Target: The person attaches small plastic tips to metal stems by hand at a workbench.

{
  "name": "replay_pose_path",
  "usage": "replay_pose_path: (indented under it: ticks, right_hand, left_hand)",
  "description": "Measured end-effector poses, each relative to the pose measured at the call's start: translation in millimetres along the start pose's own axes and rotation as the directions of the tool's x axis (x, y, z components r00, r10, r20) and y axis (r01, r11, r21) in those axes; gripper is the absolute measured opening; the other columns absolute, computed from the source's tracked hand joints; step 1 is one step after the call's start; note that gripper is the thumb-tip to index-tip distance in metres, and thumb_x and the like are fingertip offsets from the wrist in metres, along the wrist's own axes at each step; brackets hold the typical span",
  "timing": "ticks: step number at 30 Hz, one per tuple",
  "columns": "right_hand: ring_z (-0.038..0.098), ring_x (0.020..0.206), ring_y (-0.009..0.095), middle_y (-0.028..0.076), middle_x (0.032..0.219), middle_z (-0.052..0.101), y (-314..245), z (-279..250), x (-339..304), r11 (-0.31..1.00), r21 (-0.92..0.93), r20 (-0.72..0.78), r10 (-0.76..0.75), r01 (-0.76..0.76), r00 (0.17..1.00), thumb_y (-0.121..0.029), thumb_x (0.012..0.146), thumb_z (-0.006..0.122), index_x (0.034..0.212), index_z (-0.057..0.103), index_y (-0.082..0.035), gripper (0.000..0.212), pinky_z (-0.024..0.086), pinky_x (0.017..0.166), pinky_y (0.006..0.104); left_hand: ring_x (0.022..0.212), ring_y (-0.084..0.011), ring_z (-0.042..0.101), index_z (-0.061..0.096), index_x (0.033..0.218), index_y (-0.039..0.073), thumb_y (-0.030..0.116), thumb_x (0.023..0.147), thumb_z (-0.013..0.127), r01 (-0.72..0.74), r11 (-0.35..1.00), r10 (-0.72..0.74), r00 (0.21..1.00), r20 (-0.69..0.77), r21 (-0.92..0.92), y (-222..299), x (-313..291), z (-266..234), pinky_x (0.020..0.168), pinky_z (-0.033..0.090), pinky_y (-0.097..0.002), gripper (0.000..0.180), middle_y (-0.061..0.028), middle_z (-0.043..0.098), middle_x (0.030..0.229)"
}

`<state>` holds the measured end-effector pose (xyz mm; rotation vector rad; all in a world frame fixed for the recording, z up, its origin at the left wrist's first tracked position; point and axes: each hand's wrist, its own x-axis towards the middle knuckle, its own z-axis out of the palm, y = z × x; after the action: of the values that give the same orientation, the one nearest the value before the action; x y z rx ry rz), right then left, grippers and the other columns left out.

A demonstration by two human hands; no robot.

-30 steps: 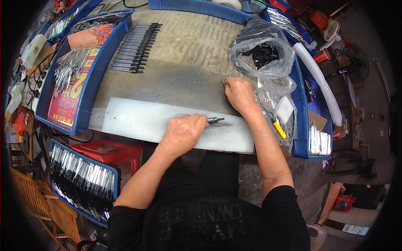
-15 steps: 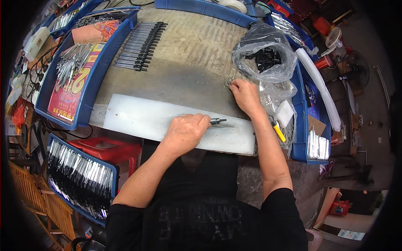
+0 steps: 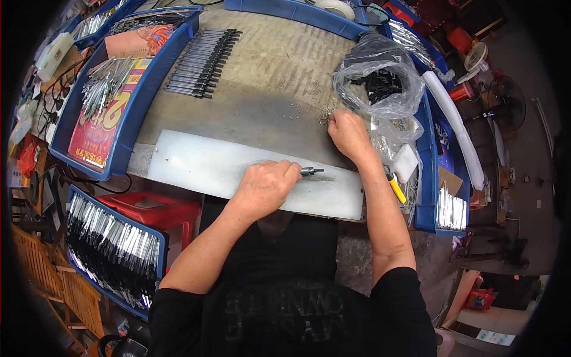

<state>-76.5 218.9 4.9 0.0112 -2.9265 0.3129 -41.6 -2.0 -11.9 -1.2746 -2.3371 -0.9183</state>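
Note:
My left hand (image 3: 264,187) is closed around a pen (image 3: 310,171) above the white plastic board (image 3: 196,166) at the table's near edge. The pen's dark grip and narrow end stick out to the right; the rest is hidden in the palm. Farther right, my right hand (image 3: 350,135) touches a small heap of tiny metal parts (image 3: 325,116) on the tabletop. Its thumb and fingertips are pressed together, and whatever they pinch is too small to make out. A neat row of clear-barrelled pens with black ends (image 3: 199,65) lies at the far left.
Beyond my right hand sits a clear bag of black parts (image 3: 380,86). Near it are a yellow-handled tool (image 3: 397,189) and a blue tray (image 3: 425,208). On the left stand a blue tray of thin pieces (image 3: 122,128) and a lower crate full of pens (image 3: 113,250), beside a red stool (image 3: 154,208).
My right hand has shifted very slightly, its fingertips staying at the heap of metal parts. The left hand holds the pen in nearly the same spot.

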Motion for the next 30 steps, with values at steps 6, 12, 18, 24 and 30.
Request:
replay_pose_path:
  ticks: [6,12,18,24,30]
  right_hand:
    - [0.056,0.062,0.026,0.014,0.066,0.060,-11.9,-17.3,-22.3,0.856,0.474,0.117,0.168,-0.203,0.979,-0.011,0.078,0.055,0.075,0.059,0.004,0.015,0.044,0.060,0.0336]
    - [0.051,0.067,0.009,0.002,0.072,0.057,-35.1,-26.8,-58.9,0.546,0.820,0.200,0.006,-0.171,0.980,-0.008,0.079,0.060,0.080,0.060,0.002,0.010,0.041,0.060,0.0237]
    - [0.051,0.074,0.012,0.005,0.079,0.056,-46.0,-22.7,-71.5,0.620,0.784,0.103,-0.093,-0.023,0.990,-0.005,0.078,0.062,0.078,0.060,0.002,0.007,0.040,0.065,0.0239]
    - [0.055,0.073,0.015,0.005,0.075,0.060,-46.5,-16.8,-75.3,0.669,0.743,0.032,-0.070,0.023,0.997,-0.004,0.075,0.063,0.078,0.063,0.000,0.006,0.043,0.063,0.0260]
    - [0.056,0.072,0.015,0.005,0.075,0.061,-46.1,-18.4,-76.8,0.658,0.753,0.018,-0.048,0.018,0.999,-0.004,0.074,0.064,0.078,0.064,0.000,0.006,0.044,0.062,0.0265]
  left_hand:
    - [0.054,-0.0229,0.056,0.053,0.080,0.005,0.014,0.075,0.063,0.009,1.000,-0.009,1.000,0.008,-0.011,-0.2,-1.6,0.0,0.046,0.045,-0.0336,0.014,-0.0060,0.051,0.060]
    - [0.055,-0.0225,0.057,0.054,0.080,0.006,0.016,0.075,0.063,0.004,1.000,-0.004,1.000,-0.005,0.000,-1.0,-1.8,0.8,0.047,0.045,-0.0342,0.015,-0.0058,0.052,0.061]
    - [0.055,-0.0227,0.057,0.055,0.081,0.006,0.017,0.075,0.063,0.004,1.000,-0.004,1.000,0.013,0.002,-0.3,-1.2,0.8,0.047,0.045,-0.0343,0.015,-0.0057,0.052,0.061]
    - [0.055,-0.0230,0.056,0.055,0.081,0.006,0.017,0.075,0.063,0.012,1.000,-0.012,1.000,0.024,0.004,-1.0,-2.3,0.3,0.048,0.045,-0.0347,0.015,-0.0058,0.052,0.061]
    - [0.056,-0.0220,0.057,0.055,0.081,0.006,0.018,0.075,0.063,0.011,1.000,-0.012,0.999,0.032,0.017,-1.3,-3.6,2.2,0.049,0.045,-0.0340,0.015,-0.0054,0.052,0.062]
